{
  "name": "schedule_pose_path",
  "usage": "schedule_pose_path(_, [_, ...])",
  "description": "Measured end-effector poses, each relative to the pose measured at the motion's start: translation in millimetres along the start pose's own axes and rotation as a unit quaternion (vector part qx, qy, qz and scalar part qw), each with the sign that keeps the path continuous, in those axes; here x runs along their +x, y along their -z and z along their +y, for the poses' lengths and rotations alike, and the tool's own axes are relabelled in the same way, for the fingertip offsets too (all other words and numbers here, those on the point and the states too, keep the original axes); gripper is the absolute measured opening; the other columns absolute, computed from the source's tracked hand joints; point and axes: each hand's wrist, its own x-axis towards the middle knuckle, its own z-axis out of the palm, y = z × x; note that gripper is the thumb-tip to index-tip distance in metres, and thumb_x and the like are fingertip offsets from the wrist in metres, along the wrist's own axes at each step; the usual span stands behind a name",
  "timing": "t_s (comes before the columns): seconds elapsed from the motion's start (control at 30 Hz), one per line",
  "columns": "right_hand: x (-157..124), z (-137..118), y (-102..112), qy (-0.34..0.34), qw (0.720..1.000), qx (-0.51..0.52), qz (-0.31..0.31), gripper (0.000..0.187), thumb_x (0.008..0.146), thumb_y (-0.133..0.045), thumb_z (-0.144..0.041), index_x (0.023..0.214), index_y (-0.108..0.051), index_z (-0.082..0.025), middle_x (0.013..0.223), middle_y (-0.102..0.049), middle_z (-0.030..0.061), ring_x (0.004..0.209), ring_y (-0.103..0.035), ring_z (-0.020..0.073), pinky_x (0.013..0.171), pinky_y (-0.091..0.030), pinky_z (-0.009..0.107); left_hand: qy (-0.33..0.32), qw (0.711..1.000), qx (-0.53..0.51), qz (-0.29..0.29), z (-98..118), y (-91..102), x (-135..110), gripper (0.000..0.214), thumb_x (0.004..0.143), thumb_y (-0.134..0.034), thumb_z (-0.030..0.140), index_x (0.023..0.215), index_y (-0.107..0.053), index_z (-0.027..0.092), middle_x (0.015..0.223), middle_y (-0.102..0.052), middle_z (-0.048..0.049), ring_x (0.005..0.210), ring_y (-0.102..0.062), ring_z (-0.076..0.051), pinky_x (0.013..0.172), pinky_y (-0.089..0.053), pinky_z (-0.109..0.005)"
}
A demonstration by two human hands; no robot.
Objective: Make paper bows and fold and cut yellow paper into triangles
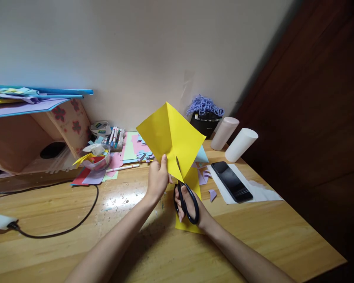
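Observation:
A creased yellow sheet of paper is held up over the table, one corner pointing at the wall. My left hand pinches its lower left edge, thumb on top. In my right hand is a pair of black-handled scissors, fingers through the loops. One blade shows over the paper near its lower corner; the other is hidden behind it. Below the hands, another piece of yellow paper lies on the wooden table, partly covered by my right hand.
A black phone rests on white paper at the right, near two white cylinders. Purple yarn tops a black box. At left are a plastic tub of scraps, markers, a black cable and a flowered box.

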Motion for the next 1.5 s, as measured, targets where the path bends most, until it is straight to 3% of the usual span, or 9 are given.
schedule_pose_path(0.33, [8, -3, 2, -0.054, 0.994, 0.064, -0.067, 0.071, 0.052, -0.04, -0.088, 0.066, -0.04, -0.019, 0.043, -0.039, -0.0105, 0.024, -0.038, 0.0056, 0.028, -0.041, 0.022, 0.046, 0.998, -0.029, -0.025, 7, 5.7, 10, 0.025, 0.089, -0.039, 0.026, 0.065, -0.043, 0.017, 0.027, -0.034, 0.0096, 0.023, -0.033, -0.007, 0.03, -0.023, -0.016])
schedule_pose_path(0.53, [5, -8, 2, -0.068, 0.997, 0.035, -0.012, 0.069, 0.054, -0.044, -0.085, 0.07, -0.042, -0.019, 0.042, -0.043, -0.0101, 0.025, -0.039, 0.005, 0.028, -0.04, 0.019, 0.026, 0.999, -0.006, -0.024, -1, 0.2, 6, 0.025, 0.088, -0.041, 0.031, 0.067, -0.043, 0.018, 0.029, -0.034, 0.0103, 0.023, -0.034, -0.007, 0.029, -0.023, -0.015])
schedule_pose_path(1.1, [5, -9, 3, -0.053, 0.998, 0.025, -0.012, 0.068, 0.056, -0.042, -0.085, 0.071, -0.041, -0.019, 0.04, -0.041, -0.0104, 0.026, -0.04, 0.0055, 0.029, -0.04, 0.018, 0.027, 0.999, 0.005, -0.036, 1, -0.6, 2, 0.035, 0.088, -0.039, 0.033, 0.056, -0.042, 0.018, 0.027, -0.035, 0.0072, 0.025, -0.034, -0.007, 0.032, -0.025, -0.017])
schedule_pose_path(1.3, [1, -9, 1, -0.045, 0.999, 0.004, 0.013, 0.068, 0.055, -0.044, -0.085, 0.071, -0.04, -0.019, 0.042, -0.041, -0.0103, 0.026, -0.039, 0.0053, 0.028, -0.039, 0.018, 0.036, 0.999, 0.0, -0.029, 2, -2.4, 0, 0.032, 0.088, -0.04, 0.033, 0.059, -0.043, 0.018, 0.027, -0.034, 0.008, 0.024, -0.033, -0.008, 0.031, -0.024, -0.018])
schedule_pose_path(1.5, [-1, -3, 2, -0.021, 0.998, -0.032, 0.041, 0.062, 0.064, -0.045, -0.08, 0.073, -0.042, -0.019, 0.046, -0.041, -0.0094, 0.028, -0.04, 0.0044, 0.027, -0.038, 0.016, 0.034, 0.999, 0.005, -0.029, 5, -2.7, -4, 0.038, 0.088, -0.041, 0.034, 0.053, -0.042, 0.019, 0.027, -0.035, 0.0064, 0.024, -0.034, -0.008, 0.033, -0.024, -0.018])
